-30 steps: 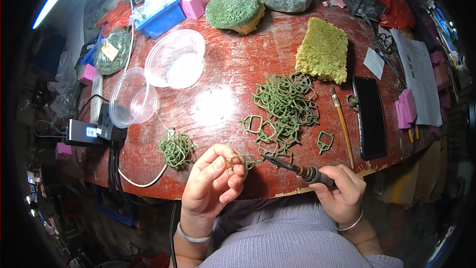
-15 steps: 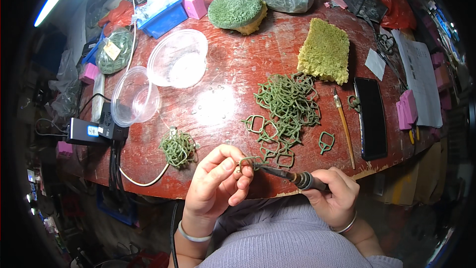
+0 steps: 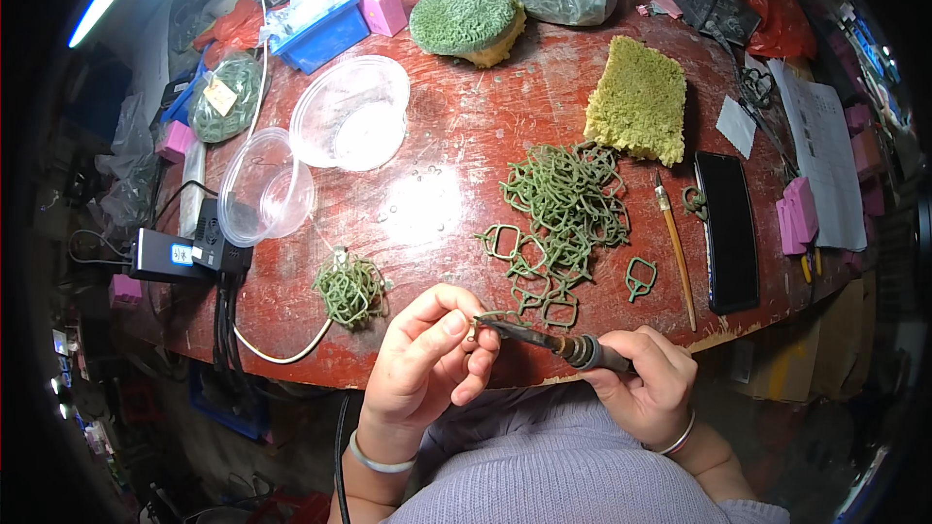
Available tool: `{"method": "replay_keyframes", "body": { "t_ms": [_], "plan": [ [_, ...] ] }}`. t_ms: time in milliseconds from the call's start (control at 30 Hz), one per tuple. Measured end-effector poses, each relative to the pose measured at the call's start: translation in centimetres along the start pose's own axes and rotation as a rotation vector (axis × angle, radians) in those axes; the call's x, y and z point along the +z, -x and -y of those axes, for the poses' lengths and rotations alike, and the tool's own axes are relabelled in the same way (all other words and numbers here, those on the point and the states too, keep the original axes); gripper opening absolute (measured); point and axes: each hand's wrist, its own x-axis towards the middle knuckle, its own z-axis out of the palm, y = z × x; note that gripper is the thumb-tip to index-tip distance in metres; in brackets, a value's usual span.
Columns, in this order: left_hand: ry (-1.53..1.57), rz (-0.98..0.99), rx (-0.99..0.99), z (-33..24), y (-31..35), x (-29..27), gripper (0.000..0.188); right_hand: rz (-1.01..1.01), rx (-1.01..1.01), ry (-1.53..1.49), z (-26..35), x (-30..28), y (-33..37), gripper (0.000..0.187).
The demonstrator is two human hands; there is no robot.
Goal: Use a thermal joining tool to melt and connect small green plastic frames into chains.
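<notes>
My left hand pinches a small green wire-like frame between thumb and fingertips, above the table's near edge. A tiny loop of it hangs below the fingers. My right hand grips the handle of a soldering iron. Its dark tip crosses the green frame at my left fingertips; whether it touches is too small to tell. Beyond my hands lies a tangled pile of green frames, with several looser ones at its near side. One single frame lies apart to the right.
A second green bunch sits left of my hand. Clear plastic bowls stand farther back. On the right lie a yellow sponge-like block, a wooden-handled craft knife and a black phone. A green-topped round pad lies at the back.
The soldering iron and my right hand have shifted slightly left, bringing the tip closer to my left fingertips. My left hand stays nearly in place, still holding the green frame.
</notes>
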Motion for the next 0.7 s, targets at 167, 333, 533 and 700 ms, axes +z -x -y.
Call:
{"method": "replay_keyframes", "body": {
  "t_ms": [167,333,533,700],
  "plan": [
    [0.000,-0.002,-0.005,0.03,0.04,-0.03,0.014,0.002,0.014,0.004,0.01,0.08,0.02,0.025],
    [0.005,0.004,-0.003,0.06,0.04,-0.04,0.014,0.005,0.015,0.005,-0.02,0.06,0.03,0.025],
    [0.007,0.015,0.004,0.06,-0.01,-0.09,0.015,0.003,0.007,0.009,-0.07,0.08,0.02,0.025],
    [0.032,0.011,0.003,0.08,0.01,0.00,0.015,0.006,0.014,0.013,-0.02,0.05,0.00,0.025]
  ]
}}
